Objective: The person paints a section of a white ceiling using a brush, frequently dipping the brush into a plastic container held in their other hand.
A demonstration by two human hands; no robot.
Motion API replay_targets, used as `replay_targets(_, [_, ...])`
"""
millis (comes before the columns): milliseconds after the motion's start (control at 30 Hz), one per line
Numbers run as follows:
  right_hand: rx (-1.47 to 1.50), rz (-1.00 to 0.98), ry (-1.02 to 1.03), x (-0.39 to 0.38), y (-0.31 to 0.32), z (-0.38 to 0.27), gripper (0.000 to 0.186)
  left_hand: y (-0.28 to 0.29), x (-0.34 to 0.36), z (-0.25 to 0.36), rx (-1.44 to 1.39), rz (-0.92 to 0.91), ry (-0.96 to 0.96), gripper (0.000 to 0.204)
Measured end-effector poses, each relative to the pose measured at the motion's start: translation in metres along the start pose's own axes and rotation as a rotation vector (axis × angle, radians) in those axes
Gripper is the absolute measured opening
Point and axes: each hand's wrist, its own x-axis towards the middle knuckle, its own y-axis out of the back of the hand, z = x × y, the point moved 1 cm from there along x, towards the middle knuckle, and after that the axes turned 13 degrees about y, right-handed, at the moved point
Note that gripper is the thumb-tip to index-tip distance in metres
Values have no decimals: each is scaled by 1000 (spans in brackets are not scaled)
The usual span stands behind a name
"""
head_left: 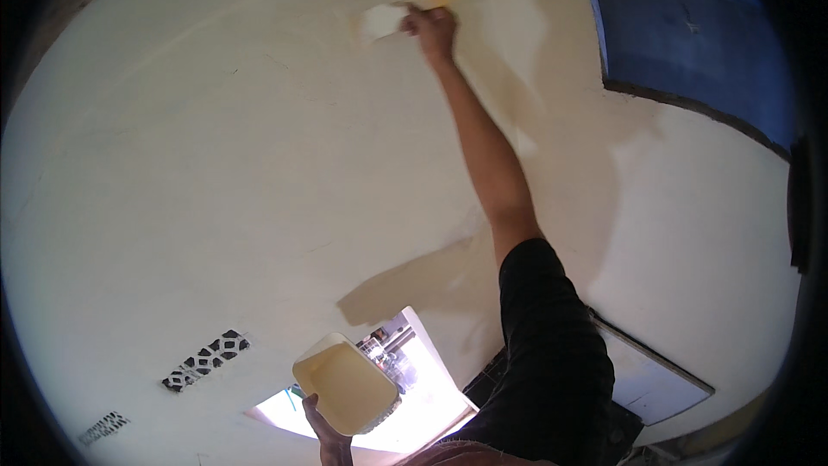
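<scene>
Tub (317, 350) in the left hand (328, 433) looks cream-coloured inside, contents unclear.

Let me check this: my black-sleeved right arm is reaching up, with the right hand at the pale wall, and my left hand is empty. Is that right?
Not quite: the left hand is not empty. The head view shows it holding a pale, rectangular tub. The rest of your statement stands.

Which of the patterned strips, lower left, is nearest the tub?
The upper strip, which looks larger. The other strip sits lower, farther from the left hand and its tub.
</scene>
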Motion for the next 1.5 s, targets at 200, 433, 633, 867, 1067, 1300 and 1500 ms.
replay_targets(200, [-1031,179,249,36,102,20,27,2,-6,1,-1,32,-1,42])
replay_targets(433, [-928,1,643,-27,-11,-17,18,-3,-3,2,39,-82,-8,48])
replay_targets(633, [-153,-290,454,-103,-123,-124,11,-7,-14,4,54,-26,-16,50])
replay_targets(867, [81,-101,-174,-50,-18,-26,26,-16,-11,7,33,-75,23,49])
replay_targets(1067, [-780,98,151,4,122,20,21,0,1,5,47,-141,6,51])
replay_targets(1300, [-1137,-27,512,-43,49,2,17,3,6,-1,-5,-79,33,52])
replay_targets(1500, [-215,-223,320,-141,-77,-121,11,21,-1,0,59,-117,-21,51])
